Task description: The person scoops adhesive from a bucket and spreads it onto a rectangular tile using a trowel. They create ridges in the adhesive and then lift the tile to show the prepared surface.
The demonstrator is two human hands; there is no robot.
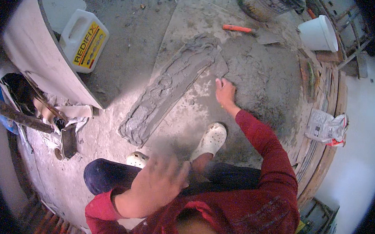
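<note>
My right hand [226, 93] is closed at the right of a long narrow strip, apparently round the handle of a trowel. The trowel's blade [220, 66], grey with mortar, points away from me at the strip's far end. Thick, ridged wet mortar [166, 83] covers the strip, which lies slantwise on the floor. Right of the blade spreads a heap of loose grey mortar [256, 80]. My left hand [160, 179] hangs over my knees near the strip's near end, its fingers smeared by motion.
Another trowel with an orange handle [238, 28] lies beyond the mortar. A white bucket [319, 34] and a dirty bucket [267, 4] stand far right. A white jug [84, 42] stands left beside a curved panel [55, 36]. Stacked planks [317, 168] bear a plastic bag [324, 126].
</note>
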